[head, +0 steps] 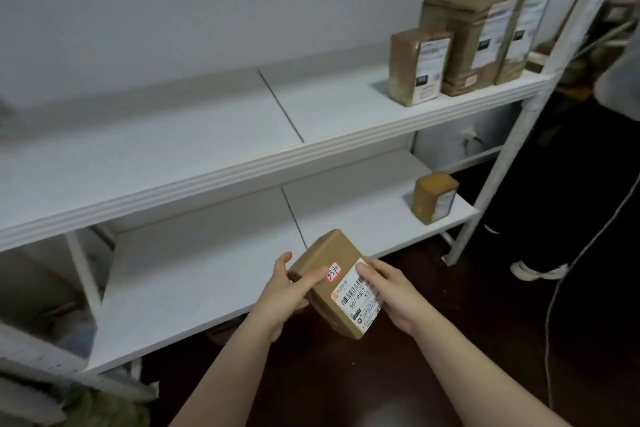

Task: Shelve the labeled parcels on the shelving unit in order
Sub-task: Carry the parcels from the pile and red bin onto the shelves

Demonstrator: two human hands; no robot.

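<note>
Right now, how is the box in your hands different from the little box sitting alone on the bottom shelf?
The held box is tilted in the air, gripped by the left hand and right hand; the lone box stands upright on the lower shelf, untouched. The held box has a handwritten red-edged sticker beside its white label; the lone box shows no such sticker. Both are brown labeled parcels.

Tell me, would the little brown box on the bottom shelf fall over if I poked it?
Probably not easily: the small parcel looks squat, about as wide as tall. Its shiny tape wrap might let it slide on the smooth lower shelf instead.
</note>
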